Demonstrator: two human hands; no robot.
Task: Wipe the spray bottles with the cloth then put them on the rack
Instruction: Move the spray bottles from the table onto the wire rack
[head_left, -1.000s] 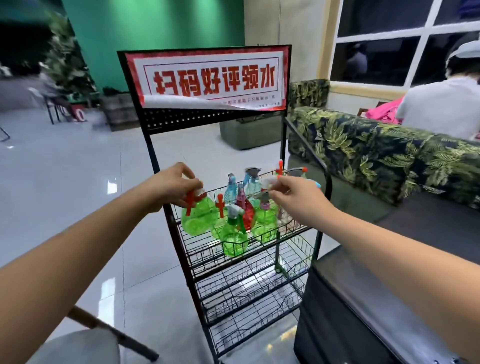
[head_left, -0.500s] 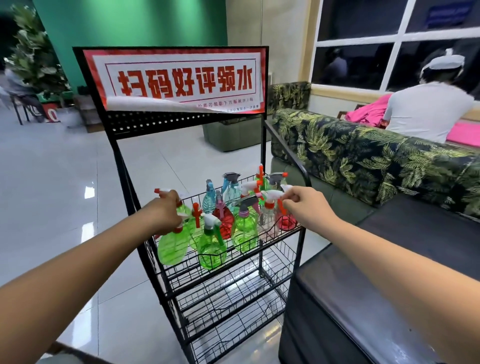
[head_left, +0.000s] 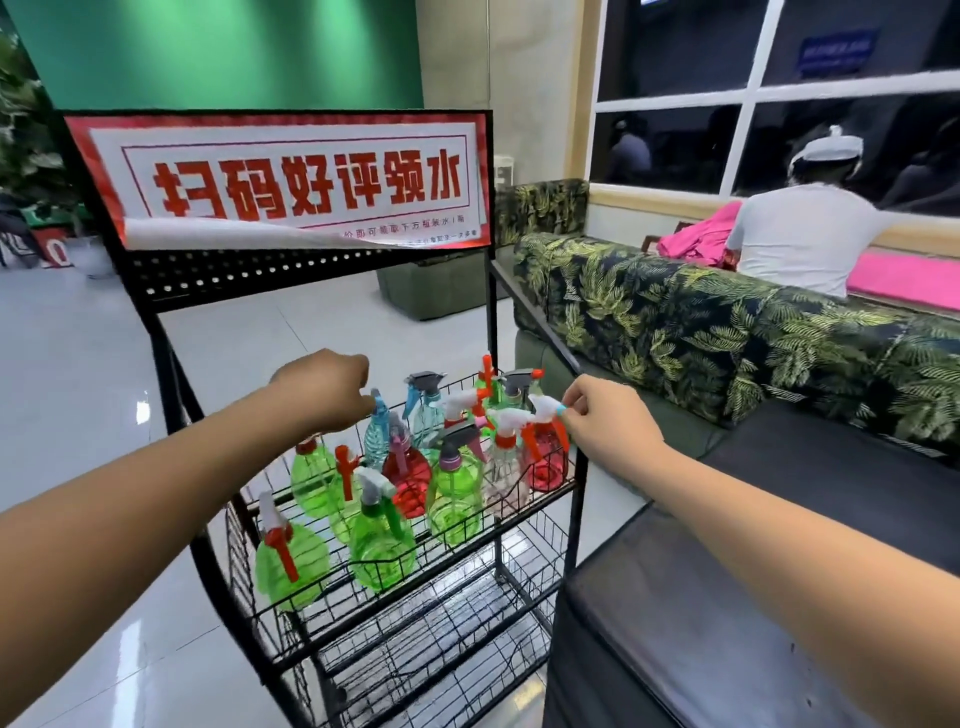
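At the wire rack (head_left: 524, 501), the right hand (head_left: 605, 423) pinches a red bottle (head_left: 545, 457) by its trigger head; the left hand (head_left: 324, 387) curls near a blue bottle (head_left: 376, 434). Light, slick plastic, probably; necks grip best.

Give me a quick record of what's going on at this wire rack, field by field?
place: black wire rack beside a leaf-print sofa
sign: red and white sign on top of the rack
top shelf: many spray bottles, mostly green, some red, blue and clear
lower shelves: look empty
left hand: over the blue bottle, grip unclear
right hand: pinching the nozzle of the red bottle at the right corner
cloth: none visible
background: a person in white sitting behind the sofa
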